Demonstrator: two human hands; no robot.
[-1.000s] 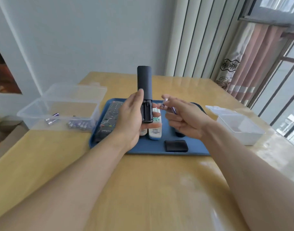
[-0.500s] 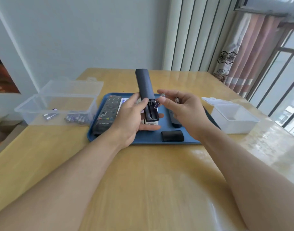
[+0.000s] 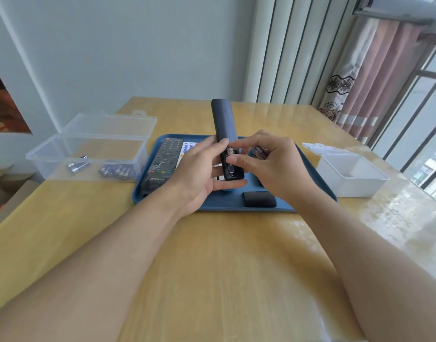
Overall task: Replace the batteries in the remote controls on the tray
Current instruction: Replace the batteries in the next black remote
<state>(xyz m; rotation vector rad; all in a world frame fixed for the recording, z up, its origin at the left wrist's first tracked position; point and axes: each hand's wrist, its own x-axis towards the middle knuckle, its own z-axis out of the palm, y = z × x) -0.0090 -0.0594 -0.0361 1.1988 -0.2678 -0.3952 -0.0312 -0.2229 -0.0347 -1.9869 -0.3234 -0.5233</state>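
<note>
The left hand (image 3: 199, 174) grasps the dark remote (image 3: 224, 124) above the blue tray (image 3: 310, 169), compartment open. The right hand (image 3: 268, 164) pinches a battery (image 3: 229, 152) into the slot, w/ a spare battery (image 3: 261, 151) in its curled fingers. Next, I think: press it flat, then the 2nd. Clear box (image 3: 51, 154) at left holds batteries (image 3: 115, 171); white box (image 3: 375, 178) at right seems empty.

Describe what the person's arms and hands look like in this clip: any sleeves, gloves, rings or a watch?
Both forearms are bare up to the frame edge, with no sleeve visible. The left hand and right hand are ungloved. No watch, ring, bracelet or marking shows on either.
</note>
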